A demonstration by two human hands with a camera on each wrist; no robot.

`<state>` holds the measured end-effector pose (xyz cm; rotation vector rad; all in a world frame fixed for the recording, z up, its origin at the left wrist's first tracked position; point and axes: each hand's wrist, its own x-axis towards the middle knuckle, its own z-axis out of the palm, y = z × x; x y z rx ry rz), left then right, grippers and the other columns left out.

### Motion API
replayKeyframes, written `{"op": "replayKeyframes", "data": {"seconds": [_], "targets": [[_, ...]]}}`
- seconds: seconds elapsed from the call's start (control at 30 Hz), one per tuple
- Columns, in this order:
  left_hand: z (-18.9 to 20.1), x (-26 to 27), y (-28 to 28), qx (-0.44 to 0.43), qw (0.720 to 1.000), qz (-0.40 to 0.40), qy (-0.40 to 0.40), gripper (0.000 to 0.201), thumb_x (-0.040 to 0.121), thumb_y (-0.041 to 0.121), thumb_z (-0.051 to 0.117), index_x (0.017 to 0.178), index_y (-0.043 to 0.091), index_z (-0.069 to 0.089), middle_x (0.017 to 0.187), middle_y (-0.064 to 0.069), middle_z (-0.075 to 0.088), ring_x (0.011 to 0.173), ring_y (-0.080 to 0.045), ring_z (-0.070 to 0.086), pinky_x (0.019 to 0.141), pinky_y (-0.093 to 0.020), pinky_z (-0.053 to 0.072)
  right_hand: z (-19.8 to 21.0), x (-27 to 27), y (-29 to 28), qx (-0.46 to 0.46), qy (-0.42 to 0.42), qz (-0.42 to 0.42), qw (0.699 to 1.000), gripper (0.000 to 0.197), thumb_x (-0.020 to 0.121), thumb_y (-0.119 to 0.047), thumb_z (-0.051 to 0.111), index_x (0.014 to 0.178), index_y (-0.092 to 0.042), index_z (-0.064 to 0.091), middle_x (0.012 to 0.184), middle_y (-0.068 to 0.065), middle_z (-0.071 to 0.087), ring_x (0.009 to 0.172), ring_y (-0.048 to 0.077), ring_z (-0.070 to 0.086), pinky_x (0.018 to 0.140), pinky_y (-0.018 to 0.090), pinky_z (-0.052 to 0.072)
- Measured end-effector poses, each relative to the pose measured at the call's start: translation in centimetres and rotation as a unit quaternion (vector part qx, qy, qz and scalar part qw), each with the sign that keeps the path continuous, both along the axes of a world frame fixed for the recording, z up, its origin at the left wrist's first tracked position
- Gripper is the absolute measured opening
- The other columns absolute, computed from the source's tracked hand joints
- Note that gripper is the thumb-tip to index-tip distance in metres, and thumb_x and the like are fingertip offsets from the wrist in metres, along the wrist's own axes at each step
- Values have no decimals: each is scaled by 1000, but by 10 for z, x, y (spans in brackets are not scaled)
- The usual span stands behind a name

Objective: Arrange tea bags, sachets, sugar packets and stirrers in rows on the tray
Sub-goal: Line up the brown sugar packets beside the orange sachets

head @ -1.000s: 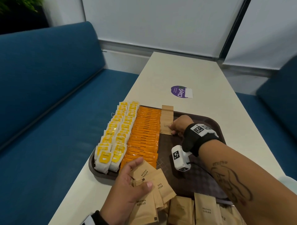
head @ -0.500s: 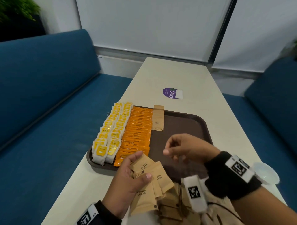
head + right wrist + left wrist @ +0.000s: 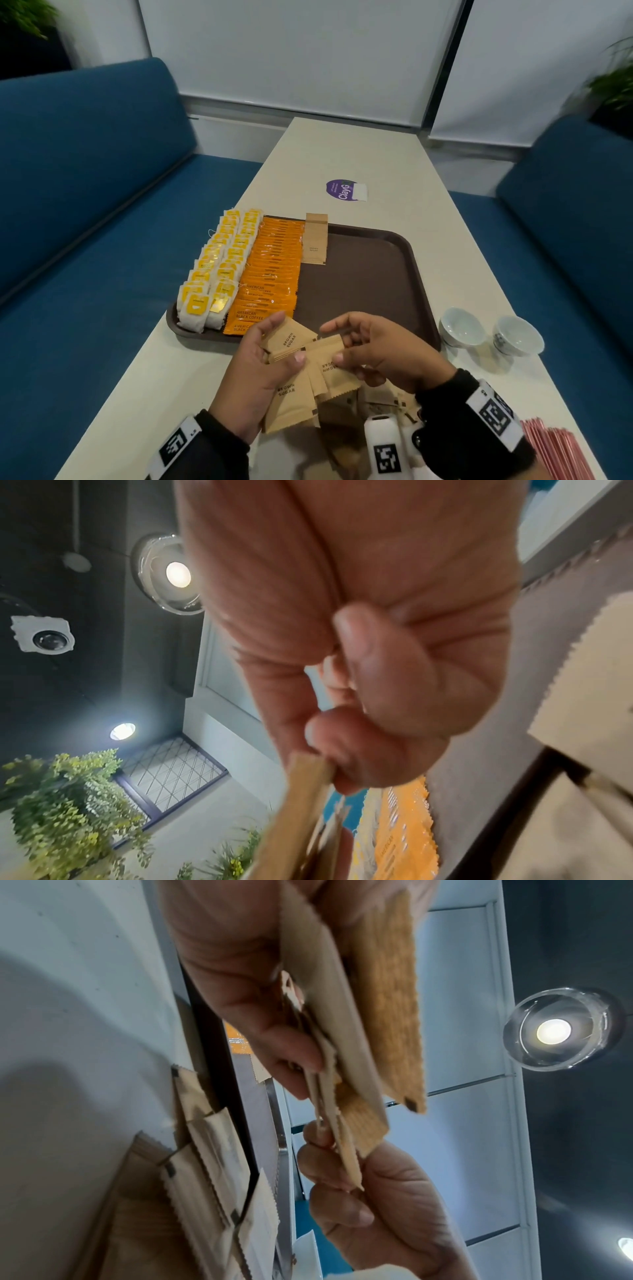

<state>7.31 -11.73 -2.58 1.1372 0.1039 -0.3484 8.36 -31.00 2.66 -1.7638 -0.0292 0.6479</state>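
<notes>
Head view: a brown textured tray [image 3: 370, 274] is seen on the pale table [image 3: 342, 154], with yellow-tagged tea bags [image 3: 219, 263] and orange "AMERICAN BLACK COFFEE" sachets [image 3: 270, 274] laid in rows. A fan of kraft-paper "BROWN SUGAR" packets [image 3: 291, 383] is grasped by the left hand [image 3: 260, 373]; one packet [image 3: 329, 356] is pinched in the right hand [image 3: 380, 349] grip.

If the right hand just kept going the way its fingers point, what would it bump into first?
Probably the left hand: the right hand points leftward at it, already pinching a brown sugar packet from the fan it holds.
</notes>
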Motion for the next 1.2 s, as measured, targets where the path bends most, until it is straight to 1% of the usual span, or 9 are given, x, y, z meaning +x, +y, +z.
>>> {"op": "replayKeyframes", "data": {"seconds": [0.2, 0.37, 0.5, 0.6, 0.7, 0.8, 0.97, 1.07, 1.2], "targets": [[1, 6, 4, -10, 1000, 23, 11, 59, 76, -12, 61, 120, 26, 51, 108, -15, 63, 89, -31, 66, 55, -31, 57, 5, 0, -5, 94, -19, -128, 987, 19, 85, 10, 56, 97, -4, 50, 69, 7, 64, 48, 15, 56, 34, 19, 35], [1, 8, -2, -6, 1000, 24, 5, 57, 77, -11, 62, 119, 26, 51, 109, -13, 65, 94, -32, 66, 61, -33, 58, 2, -6, 10, 156, -15, -178, 971, 40, 88, 12, 47, 118, -13, 42, 103, 20, 62, 59, 21, 63, 41, 26, 49], [0, 9, -9, -2, 999, 37, -3, 57, 73, -8, 66, 120, 22, 52, 116, -10, 62, 101, -32, 64, 72, -38, 57, -7, -10, 26, 100, -48, -195, 975, 42, 88, 10, 47, 114, -24, 51, 105, 10, 60, 58, 13, 57, 44, 23, 44], [-2, 12, -10, -2, 999, 48, 0, 51, 73, -7, 66, 114, 20, 55, 117, -10, 61, 105, -33, 62, 77, -39, 55, -10, -12, 30, 75, -62, -224, 970, 31, 87, 8, 50, 102, -19, 55, 100, 6, 64, 58, 4, 57, 44, 18, 39], [-2, 13, -11, 13, 999, 44, -5, 40, 75, -6, 65, 107, 17, 59, 115, -11, 63, 106, -34, 62, 79, -39, 54, -11, -14, 32, 101, -65, -249, 961, 23, 87, 7, 53, 100, -12, 54, 103, 10, 64, 70, 9, 58, 45, 12, 41], [-1, 12, -12, 26, 999, 28, -2, 31, 77, -4, 64, 103, 14, 62, 106, -11, 69, 92, -30, 66, 70, -37, 54, -15, -16, 35, 103, -69, -253, 959, 20, 86, 4, 58, 98, -11, 53, 101, 8, 66, 83, 17, 63, 50, 12, 45], [1, 12, -10, 45, 999, 6, 11, 21, 81, 2, 63, 101, 7, 64, 94, -13, 71, 77, -23, 67, 61, -33, 52, -16, -16, 34, 25, -86, -201, 975, 27, 79, 1, 69, 96, -12, 53, 96, 6, 66, 82, 14, 66, 62, 19, 53], [3, 15, -6, 66, 998, 3, 5, 15, 79, -2, 64, 94, 3, 66, 86, -13, 69, 70, -21, 66, 60, -31, 52, -3, -7, 28, -44, -133, -171, 975, 35, 76, -7, 75, 101, -25, 57, 97, 4, 62, 86, 15, 63, 72, 29, 57], [7, 25, 0, 99, 995, 8, -14, 11, 77, -5, 65, 85, 3, 67, 81, -12, 68, 67, -19, 64, 60, -27, 53, 30, 12, 25, -261, -252, -30, 931, 15, 84, -22, 68, 90, -34, 62, 84, -15, 59, 78, -1, 53, 68, 14, 44]]}}
